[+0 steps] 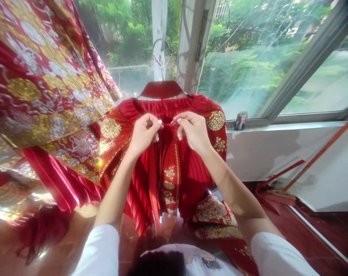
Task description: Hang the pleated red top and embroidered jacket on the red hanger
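A red pleated skirt (191, 172) with gold embroidery hangs by its waistband from a hanger (161, 89) with a dark red top piece and a metal hook. My left hand (146, 133) is closed at the waistband's front, thumb and index finger pinched on a thin red tie. Opposite it, my right hand (192, 131) pinches the tie's other side, fingertips a short gap from the left ones. The tie is partly hidden by my fingers. A long red ribbon (153, 191) dangles down the skirt's front below my left hand.
Left of me hangs a red garment (56, 84) with dense gold and silver embroidery. More embroidered red cloth (215, 214) lies low near my right forearm. A large window (248, 69) is behind the hanger. A long-handled red dustpan (280, 197) stands by the right wall.
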### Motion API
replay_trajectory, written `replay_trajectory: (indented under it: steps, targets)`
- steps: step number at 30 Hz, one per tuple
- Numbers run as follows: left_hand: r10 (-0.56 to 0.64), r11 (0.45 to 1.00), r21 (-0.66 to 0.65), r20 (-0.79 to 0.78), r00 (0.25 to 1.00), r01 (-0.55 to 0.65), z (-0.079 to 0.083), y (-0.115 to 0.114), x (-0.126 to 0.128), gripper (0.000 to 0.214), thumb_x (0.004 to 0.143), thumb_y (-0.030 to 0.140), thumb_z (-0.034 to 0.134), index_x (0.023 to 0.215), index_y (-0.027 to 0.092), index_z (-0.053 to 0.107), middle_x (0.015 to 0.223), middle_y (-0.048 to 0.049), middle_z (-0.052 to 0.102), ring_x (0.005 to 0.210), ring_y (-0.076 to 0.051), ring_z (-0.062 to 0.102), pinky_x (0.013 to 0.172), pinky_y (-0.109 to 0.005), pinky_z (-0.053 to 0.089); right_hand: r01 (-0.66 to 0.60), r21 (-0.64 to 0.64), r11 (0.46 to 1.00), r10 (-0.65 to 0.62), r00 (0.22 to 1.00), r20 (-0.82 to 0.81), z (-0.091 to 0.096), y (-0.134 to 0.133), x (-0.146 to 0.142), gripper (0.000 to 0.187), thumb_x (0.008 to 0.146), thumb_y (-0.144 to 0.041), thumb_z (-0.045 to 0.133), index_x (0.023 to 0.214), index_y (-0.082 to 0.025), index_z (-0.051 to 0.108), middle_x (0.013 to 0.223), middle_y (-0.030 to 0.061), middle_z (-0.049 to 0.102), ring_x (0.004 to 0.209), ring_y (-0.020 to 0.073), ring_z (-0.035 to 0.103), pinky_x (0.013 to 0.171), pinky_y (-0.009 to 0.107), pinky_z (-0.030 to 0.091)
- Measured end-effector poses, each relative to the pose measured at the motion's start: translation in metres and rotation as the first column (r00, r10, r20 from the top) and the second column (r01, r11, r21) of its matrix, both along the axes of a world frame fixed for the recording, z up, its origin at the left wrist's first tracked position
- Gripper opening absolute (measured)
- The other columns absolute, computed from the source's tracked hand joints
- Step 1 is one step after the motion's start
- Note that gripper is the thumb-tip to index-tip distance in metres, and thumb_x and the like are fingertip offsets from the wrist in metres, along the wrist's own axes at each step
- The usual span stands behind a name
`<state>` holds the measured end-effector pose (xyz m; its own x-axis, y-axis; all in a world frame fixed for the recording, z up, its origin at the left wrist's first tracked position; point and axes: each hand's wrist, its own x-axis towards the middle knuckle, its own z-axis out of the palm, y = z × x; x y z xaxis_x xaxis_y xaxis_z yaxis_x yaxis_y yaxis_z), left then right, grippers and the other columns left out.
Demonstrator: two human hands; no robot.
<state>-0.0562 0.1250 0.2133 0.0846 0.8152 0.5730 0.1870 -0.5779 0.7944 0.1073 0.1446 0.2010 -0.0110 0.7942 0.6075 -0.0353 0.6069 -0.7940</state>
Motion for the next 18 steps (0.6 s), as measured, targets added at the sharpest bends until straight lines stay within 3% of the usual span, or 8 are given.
replay_trajectory:
  steps: [2,5,7,9,13,15,18]
  targets:
    - [0.06,0.997,0.043,-0.068,0.996,-0.057,0.002,-0.003,-0.005,0.016,0.084,0.024,0.054,0.071,0.02,0.046,0.057,0.0053,0.05,0.043,-0.006,0.041,0.044,-0.022,0.031,0.049,0.016,0.999,-0.05,0.998,0.042,0.003,0.001,0.006,0.016,0.077,-0.021,0.051,0.079,-0.016,0.066,0.059,-0.0025,0.059,0.037,0.0055,0.04,0.038,0.021,0.031]
    - [0.254,0.966,0.13,-0.272,0.928,-0.226,0.007,-0.009,-0.016,0.02,0.082,0.026,0.058,0.066,0.018,0.049,0.059,0.0037,0.05,0.052,-0.008,0.043,0.051,-0.023,0.032,0.211,0.229,0.95,-0.27,0.925,0.269,0.008,0.002,0.023,0.011,0.07,-0.016,0.058,0.073,-0.017,0.068,0.054,-0.0038,0.055,0.046,0.0064,0.042,0.048,0.022,0.034]
    - [0.309,0.95,0.164,-0.393,0.866,-0.265,0.009,-0.013,-0.02,0.022,0.083,0.028,0.057,0.065,0.018,0.05,0.062,0.0023,0.054,0.057,-0.01,0.046,0.055,-0.024,0.033,0.235,0.333,0.913,-0.347,0.878,0.331,0.01,0.002,0.033,0.006,0.067,-0.016,0.063,0.069,-0.018,0.068,0.052,-0.0045,0.052,0.049,0.0074,0.043,0.053,0.023,0.036]
    - [0.273,0.961,0.155,-0.433,0.859,-0.227,0.009,-0.014,-0.02,0.026,0.087,0.032,0.053,0.065,0.018,0.05,0.063,0.0017,0.056,0.059,-0.011,0.048,0.057,-0.025,0.034,0.166,0.324,0.932,-0.265,0.919,0.293,0.01,0.003,0.038,0.005,0.069,-0.021,0.065,0.071,-0.018,0.068,0.053,-0.0041,0.053,0.05,0.0084,0.046,0.052,0.024,0.036]
    - [0.201,0.975,0.165,-0.384,0.901,-0.147,0.009,-0.009,-0.012,0.033,0.089,0.038,0.051,0.064,0.019,0.045,0.061,0.0023,0.052,0.056,-0.011,0.045,0.056,-0.025,0.034,-0.059,0.229,0.972,0.018,0.984,0.176,0.012,0.006,0.033,0.017,0.074,-0.033,0.065,0.084,-0.019,0.066,0.058,-0.004,0.052,0.051,0.0098,0.05,0.051,0.024,0.039]
    - [0.245,0.962,0.205,-0.363,0.899,-0.18,0.01,-0.006,-0.012,0.032,0.086,0.036,0.057,0.063,0.019,0.044,0.059,0.0032,0.048,0.056,-0.01,0.042,0.055,-0.024,0.032,-0.044,0.237,0.971,-0.003,0.981,0.194,0.014,0.007,0.03,0.02,0.073,-0.035,0.067,0.086,-0.02,0.065,0.055,-0.0059,0.045,0.049,0.0089,0.045,0.05,0.024,0.039]
    - [0.311,0.942,0.24,-0.352,0.883,-0.236,0.014,-0.005,-0.017,0.03,0.084,0.035,0.06,0.063,0.018,0.047,0.06,0.0031,0.049,0.056,-0.01,0.042,0.056,-0.024,0.033,0.102,0.308,0.946,-0.184,0.95,0.252,0.019,0.011,0.034,0.013,0.073,-0.03,0.069,0.081,-0.02,0.064,0.052,-0.0069,0.036,0.047,0.0077,0.034,0.048,0.024,0.034]
